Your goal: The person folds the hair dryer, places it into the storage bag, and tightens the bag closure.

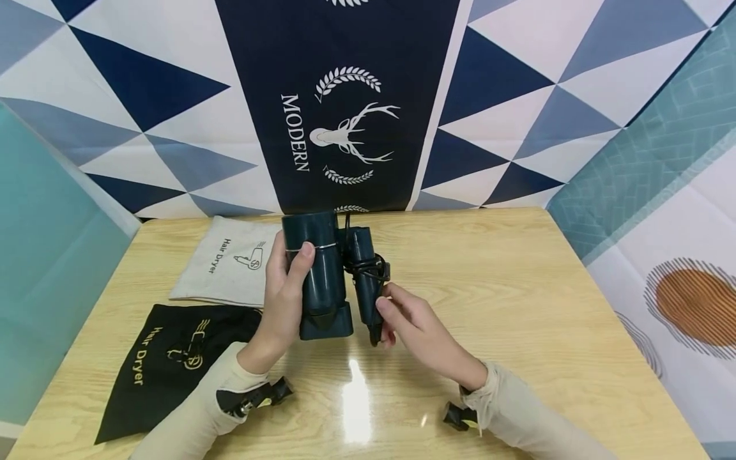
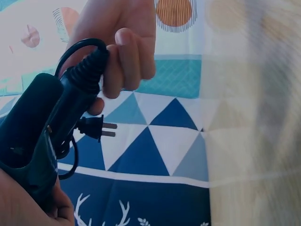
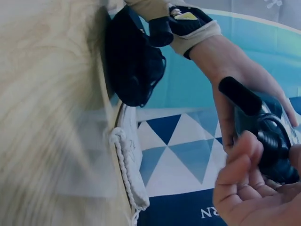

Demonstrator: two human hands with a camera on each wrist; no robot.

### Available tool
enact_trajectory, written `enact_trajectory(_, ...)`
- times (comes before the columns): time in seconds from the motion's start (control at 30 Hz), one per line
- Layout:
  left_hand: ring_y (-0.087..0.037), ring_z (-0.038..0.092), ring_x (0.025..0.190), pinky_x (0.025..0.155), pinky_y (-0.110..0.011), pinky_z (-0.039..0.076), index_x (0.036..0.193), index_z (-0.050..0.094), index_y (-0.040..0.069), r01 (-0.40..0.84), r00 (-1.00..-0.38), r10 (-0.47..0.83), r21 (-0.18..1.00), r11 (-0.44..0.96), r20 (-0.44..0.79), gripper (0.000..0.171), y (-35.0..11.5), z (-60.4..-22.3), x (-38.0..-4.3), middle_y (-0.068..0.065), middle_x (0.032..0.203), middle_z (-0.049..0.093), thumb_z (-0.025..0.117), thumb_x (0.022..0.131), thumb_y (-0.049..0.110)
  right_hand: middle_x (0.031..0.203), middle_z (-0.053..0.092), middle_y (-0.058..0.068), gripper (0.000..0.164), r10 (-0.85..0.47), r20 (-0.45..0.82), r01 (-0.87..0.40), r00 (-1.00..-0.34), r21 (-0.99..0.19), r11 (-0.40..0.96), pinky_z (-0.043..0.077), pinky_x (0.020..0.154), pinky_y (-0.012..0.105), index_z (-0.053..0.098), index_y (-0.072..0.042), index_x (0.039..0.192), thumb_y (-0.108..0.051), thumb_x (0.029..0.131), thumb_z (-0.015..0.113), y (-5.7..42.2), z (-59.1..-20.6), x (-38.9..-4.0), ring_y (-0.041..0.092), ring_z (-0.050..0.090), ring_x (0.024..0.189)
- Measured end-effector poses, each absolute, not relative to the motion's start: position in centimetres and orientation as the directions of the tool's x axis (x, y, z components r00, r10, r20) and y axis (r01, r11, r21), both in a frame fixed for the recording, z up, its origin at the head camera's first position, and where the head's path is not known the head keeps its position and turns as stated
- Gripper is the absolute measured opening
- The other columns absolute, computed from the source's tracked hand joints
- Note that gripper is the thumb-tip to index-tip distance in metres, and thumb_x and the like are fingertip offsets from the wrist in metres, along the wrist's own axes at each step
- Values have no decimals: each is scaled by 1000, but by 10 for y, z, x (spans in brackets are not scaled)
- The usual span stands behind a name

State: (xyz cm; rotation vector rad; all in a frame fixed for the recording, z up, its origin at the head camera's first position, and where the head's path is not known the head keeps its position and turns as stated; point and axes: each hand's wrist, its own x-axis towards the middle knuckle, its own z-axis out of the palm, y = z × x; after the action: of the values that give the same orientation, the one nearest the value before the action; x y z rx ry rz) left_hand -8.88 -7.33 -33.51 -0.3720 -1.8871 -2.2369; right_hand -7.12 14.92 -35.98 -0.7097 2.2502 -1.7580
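Note:
A dark, glossy hair dryer point(image 1: 323, 281) is held up over the table, its barrel on the left and its handle point(image 1: 363, 287) on the right. My left hand point(image 1: 282, 303) grips the barrel, thumb across the front. My right hand point(image 1: 420, 326) pinches the lower end of the handle near the ribbed cord sleeve point(image 2: 89, 70). The black cord point(image 1: 368, 268) is wound around the handle. In the left wrist view, a two-pin plug point(image 2: 94, 127) sticks out beside the handle. The right wrist view shows the curled right fingers point(image 3: 242, 165) close to the sleeve.
A grey drawstring bag point(image 1: 192, 271) printed "Hair Dryer" lies at the table's back left. In front of it lies a black bag point(image 1: 146, 377) with gold print, partly under the left forearm. The wooden table point(image 1: 517, 287) meets a patterned cloth wall point(image 1: 345, 160) behind.

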Motion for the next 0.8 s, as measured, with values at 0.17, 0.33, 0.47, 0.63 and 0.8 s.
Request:
enact_trajectory(0.17,-23,60,95,76,-32,54,142,38,16,321,-947,-27,929,-185,321,42,-72,-339,-85,-11,118,55,41,103,33,67,57,5,16,-503,173,-296,-847,-939,175,53,52,36,52,-5,103,-17,108,43,144,-362,-72,33,58,54)
enact_trajectory(0.33,-22,62,91,73,-31,55,138,38,14,334,-942,-57,923,-192,330,40,-69,-343,-83,-12,114,56,41,104,34,66,55,5,16,-500,178,-295,-848,-941,166,52,52,34,49,-5,98,-17,107,44,142,-364,-72,32,57,53)
enact_trajectory(0.47,-22,63,92,74,-32,55,139,37,15,335,-942,-57,919,-208,330,40,-65,-347,-82,-12,115,56,41,104,34,68,54,7,16,-500,129,-257,-857,-946,197,53,55,35,50,-7,99,-19,108,43,147,-363,-72,32,58,56)
enact_trajectory(0.63,-23,62,96,78,-32,55,142,34,15,339,-941,-67,915,-219,333,44,-61,-351,-82,-12,119,56,42,104,34,84,52,8,20,-507,86,-249,-857,-932,264,51,65,33,54,-9,107,-25,109,41,152,-359,-74,26,56,73)
enact_trajectory(0.8,-24,61,105,84,-33,55,146,30,16,313,-950,-38,934,-172,311,48,-59,-353,-90,-11,125,54,44,104,35,96,52,12,30,-533,50,-186,-845,-961,206,50,77,34,52,-6,122,-28,109,38,152,-361,-80,25,56,89)
